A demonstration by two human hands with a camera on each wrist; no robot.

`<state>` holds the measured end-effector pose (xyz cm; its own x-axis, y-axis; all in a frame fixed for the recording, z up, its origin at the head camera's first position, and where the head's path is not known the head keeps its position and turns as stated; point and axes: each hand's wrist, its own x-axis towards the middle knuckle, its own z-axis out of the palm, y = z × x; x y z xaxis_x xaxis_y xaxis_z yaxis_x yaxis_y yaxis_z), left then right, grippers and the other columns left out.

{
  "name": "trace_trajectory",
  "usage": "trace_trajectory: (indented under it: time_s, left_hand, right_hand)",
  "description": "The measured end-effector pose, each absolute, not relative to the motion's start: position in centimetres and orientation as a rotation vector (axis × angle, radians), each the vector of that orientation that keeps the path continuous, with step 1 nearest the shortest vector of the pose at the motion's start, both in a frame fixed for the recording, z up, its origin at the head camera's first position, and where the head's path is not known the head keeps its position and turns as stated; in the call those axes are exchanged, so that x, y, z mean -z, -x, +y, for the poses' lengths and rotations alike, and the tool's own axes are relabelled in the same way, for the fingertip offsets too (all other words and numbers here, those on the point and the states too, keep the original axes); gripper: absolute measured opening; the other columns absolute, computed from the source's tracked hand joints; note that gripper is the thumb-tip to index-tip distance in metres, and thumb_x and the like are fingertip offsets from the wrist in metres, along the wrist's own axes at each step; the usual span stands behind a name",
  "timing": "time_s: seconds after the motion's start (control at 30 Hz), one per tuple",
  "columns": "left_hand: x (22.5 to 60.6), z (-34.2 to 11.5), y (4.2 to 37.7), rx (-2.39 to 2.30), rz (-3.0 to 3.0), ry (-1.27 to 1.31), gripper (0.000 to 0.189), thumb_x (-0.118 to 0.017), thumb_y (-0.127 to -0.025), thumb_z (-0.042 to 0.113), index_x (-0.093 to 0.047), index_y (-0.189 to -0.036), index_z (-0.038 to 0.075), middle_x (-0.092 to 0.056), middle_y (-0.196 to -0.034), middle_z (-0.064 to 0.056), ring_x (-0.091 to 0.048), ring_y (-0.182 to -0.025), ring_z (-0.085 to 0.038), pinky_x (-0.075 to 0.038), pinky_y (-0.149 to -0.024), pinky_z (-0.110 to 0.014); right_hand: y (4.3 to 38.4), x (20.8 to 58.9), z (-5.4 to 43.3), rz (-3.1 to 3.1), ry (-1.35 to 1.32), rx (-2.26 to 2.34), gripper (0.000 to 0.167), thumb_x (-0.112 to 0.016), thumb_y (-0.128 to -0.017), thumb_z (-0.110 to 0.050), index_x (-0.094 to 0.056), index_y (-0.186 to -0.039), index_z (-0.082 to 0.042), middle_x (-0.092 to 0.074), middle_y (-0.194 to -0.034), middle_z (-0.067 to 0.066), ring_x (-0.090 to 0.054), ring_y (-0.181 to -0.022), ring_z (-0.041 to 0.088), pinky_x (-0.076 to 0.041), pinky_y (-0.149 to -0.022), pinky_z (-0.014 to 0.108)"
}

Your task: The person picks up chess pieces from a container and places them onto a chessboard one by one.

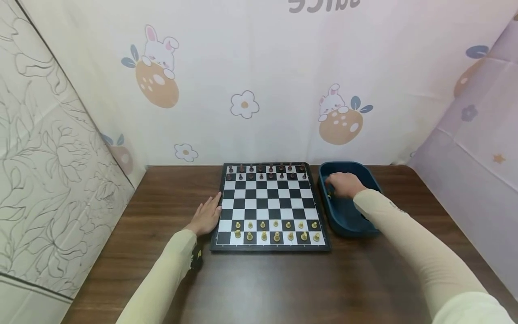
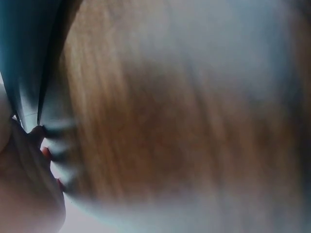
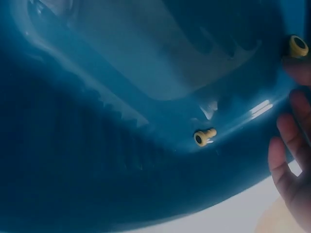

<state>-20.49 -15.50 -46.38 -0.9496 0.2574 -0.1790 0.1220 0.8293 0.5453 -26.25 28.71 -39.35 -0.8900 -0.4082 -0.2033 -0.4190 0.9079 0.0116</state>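
Note:
A black-and-white chessboard (image 1: 267, 198) lies on the table, dark red chess pieces (image 1: 260, 168) in two rows at its far side and pale yellow ones (image 1: 277, 236) in two rows at the near side. Against the board's left edge rests my left hand (image 1: 205, 217), fingers extended. My right hand (image 1: 345, 184) reaches into the blue tray (image 1: 344, 217). In the right wrist view a fingertip meets a yellow chess piece (image 3: 297, 48); whether it is pinched is unclear, the thumb being hidden. Another yellow piece (image 3: 201, 138) lies on its side in the tray.
The tray stands just right of the board on a brown wooden table (image 1: 259, 288). A curtain (image 1: 283, 67) printed with rabbits and flowers hangs behind the table's far edge. On the left stands a white panel (image 1: 48, 148) with line-drawn flowers.

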Motion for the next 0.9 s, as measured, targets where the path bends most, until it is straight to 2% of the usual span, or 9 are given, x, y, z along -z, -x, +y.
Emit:
trace_trajectory:
  time_s: [0.27, 0.67, 0.9]
  left_hand:
    - [46.0, -15.4, 20.2, -0.794, 2.762, -0.314, 0.054, -0.024, -0.104, 0.025, -0.011, -0.154, 0.008, -0.018, -0.157, -0.014, -0.01, -0.144, -0.033, -0.003, -0.113, -0.054]
    - [46.1, -15.3, 20.1, -0.812, 2.771, -0.315, 0.054, -0.025, -0.104, 0.024, -0.012, -0.154, 0.007, -0.019, -0.156, -0.015, -0.011, -0.144, -0.034, -0.003, -0.113, -0.054]
    - [46.1, -15.4, 20.3, -0.804, 2.771, -0.31, 0.054, -0.024, -0.104, 0.024, -0.011, -0.154, 0.008, -0.018, -0.157, -0.015, -0.01, -0.144, -0.034, -0.003, -0.113, -0.054]
  right_hand:
    - [26.8, 40.6, 29.4, 2.847, 0.602, -0.03, 0.014, -0.067, -0.08, 0.002, -0.07, -0.082, -0.011, -0.058, -0.068, -0.001, -0.051, -0.058, 0.015, -0.046, -0.054, 0.031]
    - [26.8, 40.3, 29.5, 2.83, 0.55, 0.026, 0.011, -0.072, -0.081, -0.011, -0.073, -0.091, -0.008, -0.067, -0.081, 0.001, -0.058, -0.065, 0.014, -0.054, -0.069, 0.04]
    - [26.7, 39.0, 29.3, 2.828, 0.525, 0.035, 0.007, -0.072, -0.081, -0.012, -0.071, -0.087, -0.008, -0.061, -0.069, -0.001, -0.055, -0.06, 0.015, -0.051, -0.059, 0.034]
